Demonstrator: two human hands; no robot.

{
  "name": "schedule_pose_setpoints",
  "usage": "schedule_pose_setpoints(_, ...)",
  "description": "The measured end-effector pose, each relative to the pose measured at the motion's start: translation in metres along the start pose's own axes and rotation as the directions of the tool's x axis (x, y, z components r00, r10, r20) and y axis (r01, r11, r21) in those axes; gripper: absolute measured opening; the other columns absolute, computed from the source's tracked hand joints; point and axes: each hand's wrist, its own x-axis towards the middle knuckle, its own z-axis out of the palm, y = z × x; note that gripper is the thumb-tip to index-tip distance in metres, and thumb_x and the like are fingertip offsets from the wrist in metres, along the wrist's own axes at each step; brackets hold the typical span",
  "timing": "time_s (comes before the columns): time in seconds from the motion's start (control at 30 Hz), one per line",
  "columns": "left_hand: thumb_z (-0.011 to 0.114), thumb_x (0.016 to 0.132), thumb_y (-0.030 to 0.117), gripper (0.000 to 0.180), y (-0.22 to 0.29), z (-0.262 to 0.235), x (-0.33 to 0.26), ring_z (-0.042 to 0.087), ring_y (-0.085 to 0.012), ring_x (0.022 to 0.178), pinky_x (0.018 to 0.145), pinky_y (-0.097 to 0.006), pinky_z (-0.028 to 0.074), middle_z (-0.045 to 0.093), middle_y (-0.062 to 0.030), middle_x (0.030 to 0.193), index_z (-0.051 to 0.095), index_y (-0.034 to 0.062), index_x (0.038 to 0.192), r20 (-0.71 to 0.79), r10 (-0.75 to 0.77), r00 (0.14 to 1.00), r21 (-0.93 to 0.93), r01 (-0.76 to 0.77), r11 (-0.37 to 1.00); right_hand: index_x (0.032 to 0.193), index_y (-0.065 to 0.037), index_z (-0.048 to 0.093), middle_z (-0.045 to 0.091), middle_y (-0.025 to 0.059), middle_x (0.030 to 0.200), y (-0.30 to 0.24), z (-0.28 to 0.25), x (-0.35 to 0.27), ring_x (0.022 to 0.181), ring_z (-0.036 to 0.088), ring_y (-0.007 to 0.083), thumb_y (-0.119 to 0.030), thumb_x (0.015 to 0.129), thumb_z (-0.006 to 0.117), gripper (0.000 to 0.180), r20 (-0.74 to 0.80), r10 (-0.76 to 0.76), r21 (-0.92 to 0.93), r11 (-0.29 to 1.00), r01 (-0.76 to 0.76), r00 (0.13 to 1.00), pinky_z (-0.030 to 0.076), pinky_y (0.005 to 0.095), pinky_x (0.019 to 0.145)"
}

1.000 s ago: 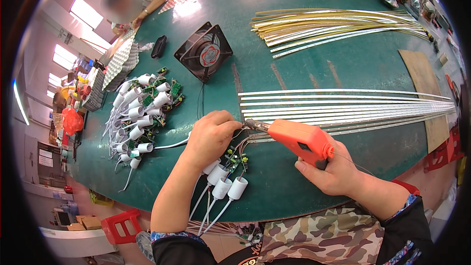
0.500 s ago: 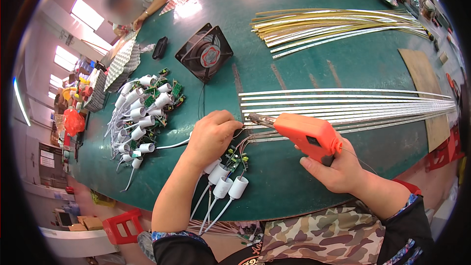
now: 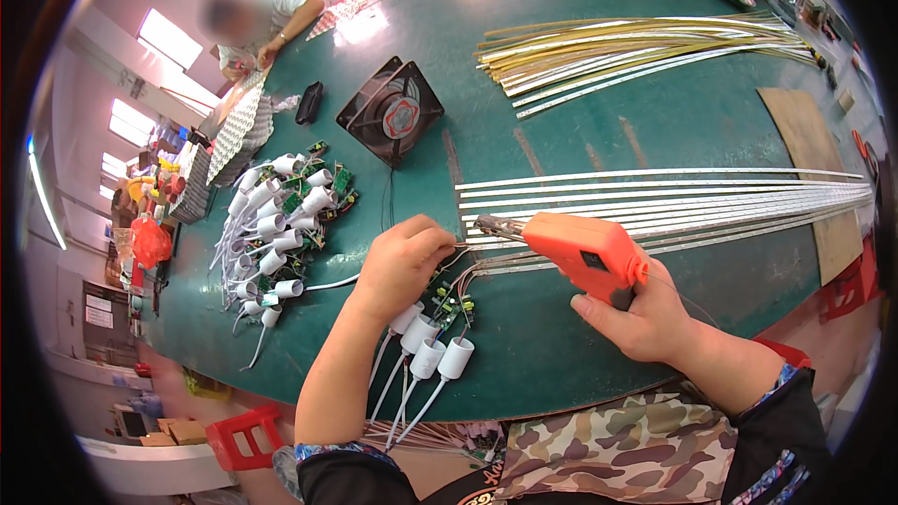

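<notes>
One broad, smooth green tabletop (image 3: pixel 524 346), scuffed with brown streaks, carries everything in hand. Long, narrow, flat white strips (image 3: pixel 673 210), dotted along their length, fan from mid-surface toward its right edge, where their gathered ends cross a flat brown board (image 3: pixel 809 159). Farther from the near edge lies a loose bundle of yellow and white strips (image 3: pixel 599 51). Toward the left edge sits a heap of white cylindrical sockets with cables (image 3: pixel 281 215), and beyond it a square black fan (image 3: pixel 391 112) stands tilted.

The right hand (image 3: pixel 645 313) is wrapped around an orange plastic gun-shaped tool (image 3: pixel 585 248), its dull metal nose over the strips' left ends; whether it touches them cannot be told. The left hand (image 3: pixel 398 266) is closed at the fingertips on thin wires (image 3: pixel 456 262) beside those ends. Four smooth white socket cylinders (image 3: pixel 456 357) lie by the near edge, their pale cables hanging over it, with small green circuit boards (image 3: pixel 454 304) above them.

A round red-and-white label marks the fan's hub; faint marks on one cylinder are too small to read.
</notes>
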Motion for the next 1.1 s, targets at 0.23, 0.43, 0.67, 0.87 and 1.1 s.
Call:
schedule_pose_setpoints(0.23,0.071,0.08,-0.003,0.011,-0.007,-0.004,0.002,0.065,-0.0251,0.077,0.069,-0.033,0.051,0.066,-0.0104,0.087,0.064,-0.0009,0.088,0.043,-0.133,0.99,-0.144,0.138,0.98,0.134,-0.002,0.049,0.066,0.0119,0.101,0.004,0.001,-0.001,0.087,0.064,0.0247,-0.017,0.086,0.072,0.055,-0.051,-0.016,0.066,0.998,0.019,0.999,0.049,0.0355,0.08)
schedule_pose_setpoints(0.43,0.07,0.08,-0.003,0.011,-0.004,0.002,0.003,0.064,-0.0246,0.076,0.068,-0.033,0.051,0.064,-0.0092,0.085,0.068,0.0014,0.09,-0.01,-0.053,0.999,-0.121,0.052,0.991,0.134,-0.002,0.049,0.066,0.0118,0.101,-0.001,-0.002,-0.002,0.087,0.064,0.0245,-0.017,0.086,0.072,0.055,-0.014,0.097,0.097,0.991,-0.095,0.995,0.049,0.0349,0.081)
schedule_pose_setpoints(0.67,0.07,0.077,-0.003,0.015,-0.005,0.007,0.005,0.063,-0.0278,0.076,0.065,-0.037,0.052,0.063,-0.0079,0.084,0.07,0.0051,0.089,-0.027,0.128,0.991,0.075,-0.126,0.989,0.132,-0.003,0.05,0.066,0.0105,0.096,-0.003,-0.001,-0.001,0.08,0.062,0.0228,-0.017,0.086,0.073,0.053,-0.007,0.024,0.006,1.0,-0.024,1.0,0.049,0.0335,0.075)
schedule_pose_setpoints(0.87,0.07,0.075,-0.004,0.017,-0.006,0.005,0.006,0.064,-0.0289,0.076,0.065,-0.038,0.052,0.063,-0.0079,0.084,0.068,0.0053,0.09,-0.014,0.193,0.981,0.14,-0.189,0.972,0.131,-0.003,0.051,0.064,0.009,0.091,-0.007,0.005,0.001,0.077,0.061,0.022,-0.015,0.085,0.072,0.052,-0.001,0.03,0.024,0.999,-0.03,1.0,0.05,0.0339,0.073)
schedule_pose_setpoints(1.1,0.065,0.074,0.002,0.022,0.0,0.002,0.009,0.064,-0.03,0.085,0.076,-0.04,0.052,0.064,-0.0082,0.09,0.068,0.0061,0.095,0.072,0.225,0.972,0.248,-0.236,0.94,0.131,-0.003,0.052,0.064,0.009,0.09,-0.005,0.007,0.001,0.078,0.062,0.0223,-0.014,0.085,0.071,0.051,0.016,0.01,0.001,1.0,-0.01,1.0,0.05,0.0344,0.074)
